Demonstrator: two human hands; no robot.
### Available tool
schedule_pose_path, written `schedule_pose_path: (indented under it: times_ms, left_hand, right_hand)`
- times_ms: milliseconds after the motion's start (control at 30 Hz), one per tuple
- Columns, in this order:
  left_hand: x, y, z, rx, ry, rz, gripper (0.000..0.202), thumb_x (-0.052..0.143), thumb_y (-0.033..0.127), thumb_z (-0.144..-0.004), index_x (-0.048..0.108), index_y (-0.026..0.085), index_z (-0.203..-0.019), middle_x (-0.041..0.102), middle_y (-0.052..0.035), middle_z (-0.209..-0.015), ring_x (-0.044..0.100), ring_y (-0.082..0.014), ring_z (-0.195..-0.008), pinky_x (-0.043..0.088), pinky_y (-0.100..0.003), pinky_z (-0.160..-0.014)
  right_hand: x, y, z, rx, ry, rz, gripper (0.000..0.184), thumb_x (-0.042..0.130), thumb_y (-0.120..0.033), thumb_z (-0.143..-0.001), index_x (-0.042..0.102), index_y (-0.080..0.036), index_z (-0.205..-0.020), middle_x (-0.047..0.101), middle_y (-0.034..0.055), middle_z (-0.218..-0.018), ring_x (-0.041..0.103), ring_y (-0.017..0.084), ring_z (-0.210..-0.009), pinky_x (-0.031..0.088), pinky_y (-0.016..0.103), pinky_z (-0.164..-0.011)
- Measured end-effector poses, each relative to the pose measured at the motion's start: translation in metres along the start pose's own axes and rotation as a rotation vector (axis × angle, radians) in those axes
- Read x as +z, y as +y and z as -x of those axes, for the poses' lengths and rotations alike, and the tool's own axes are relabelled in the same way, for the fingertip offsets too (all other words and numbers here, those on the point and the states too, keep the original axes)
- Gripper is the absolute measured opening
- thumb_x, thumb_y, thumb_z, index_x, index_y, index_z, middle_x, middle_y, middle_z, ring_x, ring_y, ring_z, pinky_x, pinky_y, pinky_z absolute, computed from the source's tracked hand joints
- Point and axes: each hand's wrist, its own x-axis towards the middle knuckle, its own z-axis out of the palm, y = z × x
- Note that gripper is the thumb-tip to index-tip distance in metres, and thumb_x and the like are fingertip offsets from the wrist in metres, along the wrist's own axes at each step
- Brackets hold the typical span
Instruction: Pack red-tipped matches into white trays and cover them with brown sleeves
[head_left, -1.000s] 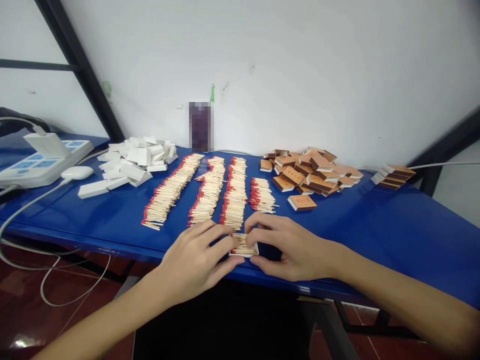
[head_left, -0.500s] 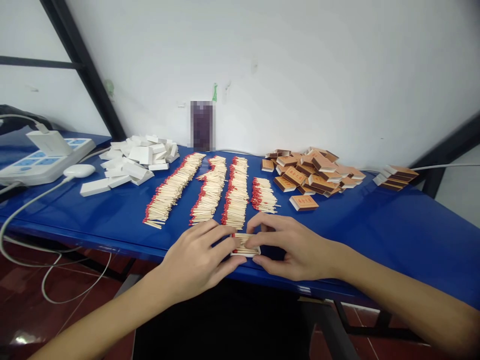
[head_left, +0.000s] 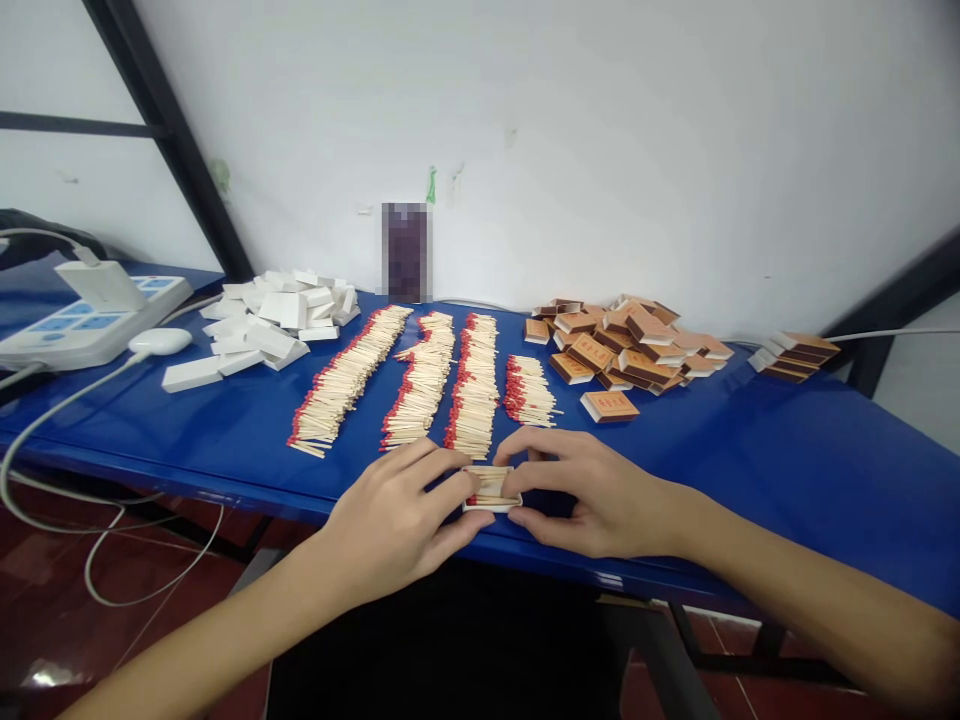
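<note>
A small white matchbox tray point(head_left: 491, 508) with red-headed matches point(head_left: 493, 484) in it sits at the table's front edge. My left hand point(head_left: 409, 510) grips its left end, thumb along the near side and fingertips over the match heads. At the right end, my right hand point(head_left: 592, 492) holds the tray too, its thumb at the near corner and a fingertip dipping inside. Just beyond the tray, long rows of loose matches point(head_left: 471, 390) lie side by side, red heads to the left. A shorter batch of matches point(head_left: 529, 390) lies right of them.
White trays point(head_left: 281, 310) are heaped at the back left, near a power strip point(head_left: 97, 320) with cables. Orange-brown matchbox sleeves point(head_left: 630, 340) form a pile at the back right, with one matchbox point(head_left: 609, 406) in front. More boxes point(head_left: 796, 355) stack farther right. A pixelated dark rectangle point(head_left: 406, 252) stands by the wall.
My right fingertips have shifted slightly right within the tray, exposing more of its inside and the matches. The left hand and the surrounding piles look the same.
</note>
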Motion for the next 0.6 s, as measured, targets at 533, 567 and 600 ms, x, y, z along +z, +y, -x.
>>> schedule_pose_path:
  times_ms: [533,567,600]
  left_hand:
    - [-0.0021,0.0002,-0.001,0.021,0.001,-0.025,0.017,0.056,0.03,-0.099,0.067,0.018,-0.103,0.071,-0.0071,-0.105,0.064,-0.0204,-0.088,0.055,-0.036,-0.078]
    - [-0.0018,0.0003,-0.0009,0.018,0.008,-0.019,0.016,0.056,0.03,-0.098,0.067,0.018,-0.102,0.071,-0.0071,-0.104,0.064,-0.0205,-0.088,0.055,-0.036,-0.078]
    - [-0.0014,0.0005,-0.0008,0.014,0.014,-0.013,0.016,0.057,0.03,-0.098,0.066,0.017,-0.102,0.071,-0.007,-0.104,0.065,-0.0207,-0.088,0.055,-0.036,-0.078]
  right_hand:
    - [-0.0014,0.0005,0.0008,-0.01,-0.009,0.012,0.015,0.06,-0.02,-0.092,0.069,-0.021,-0.105,0.063,0.0077,-0.109,0.062,0.013,-0.081,0.052,0.028,-0.074]
    - [-0.0012,0.0006,0.0008,-0.01,-0.004,0.014,0.014,0.061,-0.02,-0.092,0.068,-0.02,-0.104,0.064,0.0078,-0.109,0.062,0.014,-0.081,0.052,0.029,-0.074]
    - [-0.001,0.0005,0.0007,-0.011,0.003,0.014,0.014,0.061,-0.02,-0.091,0.068,-0.02,-0.103,0.064,0.0079,-0.108,0.063,0.014,-0.082,0.052,0.029,-0.074]
